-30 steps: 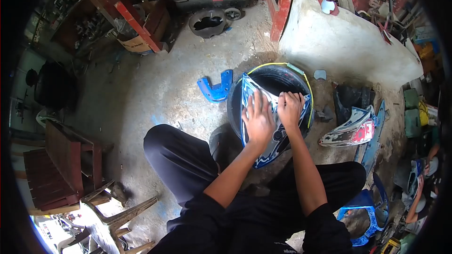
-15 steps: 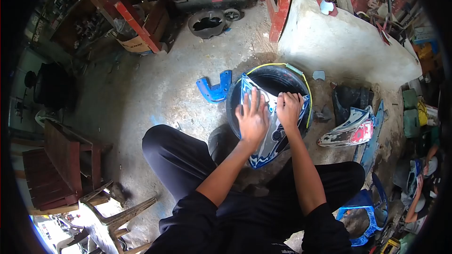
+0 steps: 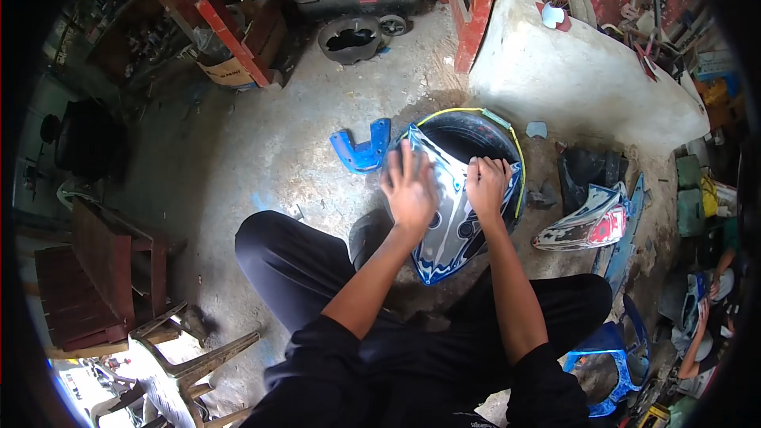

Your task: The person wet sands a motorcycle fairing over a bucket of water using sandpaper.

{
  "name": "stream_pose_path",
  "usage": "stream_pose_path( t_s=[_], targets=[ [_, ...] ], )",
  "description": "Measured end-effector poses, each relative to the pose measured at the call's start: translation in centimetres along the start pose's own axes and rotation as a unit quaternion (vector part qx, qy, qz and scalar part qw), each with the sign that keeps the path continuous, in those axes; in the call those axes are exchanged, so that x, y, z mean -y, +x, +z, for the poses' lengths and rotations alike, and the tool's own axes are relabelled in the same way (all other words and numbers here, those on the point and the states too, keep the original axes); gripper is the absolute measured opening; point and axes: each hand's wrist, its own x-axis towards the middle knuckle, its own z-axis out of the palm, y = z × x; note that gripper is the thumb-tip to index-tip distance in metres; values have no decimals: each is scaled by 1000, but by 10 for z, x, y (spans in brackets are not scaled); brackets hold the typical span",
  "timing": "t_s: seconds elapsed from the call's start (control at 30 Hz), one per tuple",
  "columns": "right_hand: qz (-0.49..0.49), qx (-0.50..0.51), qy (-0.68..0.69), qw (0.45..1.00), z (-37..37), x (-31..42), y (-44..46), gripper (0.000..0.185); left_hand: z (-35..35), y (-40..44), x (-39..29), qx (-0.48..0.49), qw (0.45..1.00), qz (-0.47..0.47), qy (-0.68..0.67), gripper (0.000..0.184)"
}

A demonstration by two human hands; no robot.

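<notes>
A pointed motorcycle fairing panel [image 3: 449,226], blue at its edges with grey and white worn patches, rests across the mouth of a black bucket [image 3: 519,190]. My right hand [image 3: 487,186] has its fingers curled over the panel's upper right edge. On the panel's left side lies my left hand [image 3: 411,192], its fingers stretched out and blurred by motion. Whatever may be under that palm is hidden. The bucket's yellow handle [image 3: 449,111] loops along the rim.
A blue U-shaped part [image 3: 363,149] lies left of the bucket. To the right are another worn fairing [image 3: 583,222] and a blue frame-like part [image 3: 606,368]. Another person's arm [image 3: 701,337] shows at the far right. A wooden bench [image 3: 95,277] stands at left.
My left hand has slid left across the panel toward its outer edge, uncovering more of the middle. My right hand keeps its grip in the same place.
</notes>
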Motion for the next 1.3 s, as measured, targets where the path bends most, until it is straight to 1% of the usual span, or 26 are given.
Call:
stream_pose_path(
  t_s=[0.03,0.07,0.13,0.2,0.23,0.27,0.33,0.37,0.4,0.47,0.53,0.6,0.67,0.7,0.73,0.8,0.83,0.87,0.93,1.0,1.03,1.07,1.13,1.2,1.27,1.3],
  targets=[
    [1,-4,-5,1000,0,0,0,25,5,3,-2,13,999,-33,15,43],
    [3,-4,-13,1000,-1,-2,-2,25,11,-1,-6,5,996,17,-85,43],
    [3,-6,-4,1000,-2,-5,-3,26,-5,-19,-11,49,986,122,-103,43],
    [2,4,-4,1000,-2,-3,-2,25,-8,-5,-6,10,1000,29,-7,43],
    [7,11,-4,1000,-3,-2,-2,25,-3,1,-5,5,999,-50,16,42],
    [10,9,-9,1000,-4,-2,-1,25,1,-2,-10,6,999,-46,12,42],
    [0,-8,-5,1000,0,-4,-3,24,-2,-19,-23,36,990,51,-129,42],
    [-5,-19,-7,1000,1,-4,-3,23,-6,-22,-22,50,993,72,-83,40],
    [-3,-21,-5,1000,1,-1,-4,23,-7,-16,-20,19,999,35,-22,39],
    [1,-8,-3,1000,-1,-3,-2,23,3,-5,-21,8,996,-87,-10,41],
    [0,-8,-6,1000,-3,-6,-4,24,1,-15,-31,13,992,1,-126,41],
    [1,-9,-15,1000,-1,-2,-2,24,-10,-22,-27,49,996,41,-69,41],
    [11,5,-4,1000,-1,0,-1,23,-4,-6,-17,3,997,-75,-6,41],
    [10,0,-7,1000,0,-1,-1,24,0,-2,-21,0,996,-87,-13,41],
    [8,-2,-10,1000,-1,-3,-3,24,1,-7,-28,5,996,-42,-74,40],
    [8,-8,-9,1000,0,-2,-2,24,-7,-27,-36,48,993,34,-103,42],
    [10,0,-5,1000,-1,-2,-2,24,-11,-26,-31,37,997,22,-57,42],
    [11,8,-3,1000,-2,-2,-1,24,-7,-16,-27,0,999,-42,-10,42],
    [10,7,-8,1000,-3,-5,-3,25,0,-4,-24,32,990,-135,-6,43],
    [14,14,-10,1000,-1,-5,-3,26,2,-16,-37,29,994,-43,-98,42],
    [13,12,-6,1000,0,-3,-1,26,-4,-24,-37,41,996,-4,-75,42],
    [13,14,-1,1000,-1,-1,-2,26,-6,-19,-30,39,997,-4,-71,42],
    [11,17,0,1000,-4,-2,-1,25,-1,-7,-18,34,992,-117,-15,42],
    [4,6,-14,1000,-2,-6,-2,25,5,-9,-30,40,991,-130,-11,45],
    [1,-11,-16,1000,2,-6,-3,25,-6,-22,-45,43,997,-34,-62,46],
    [5,4,-16,1000,0,-4,-2,25,-10,-28,-47,63,997,-23,-38,47]
  ],
)
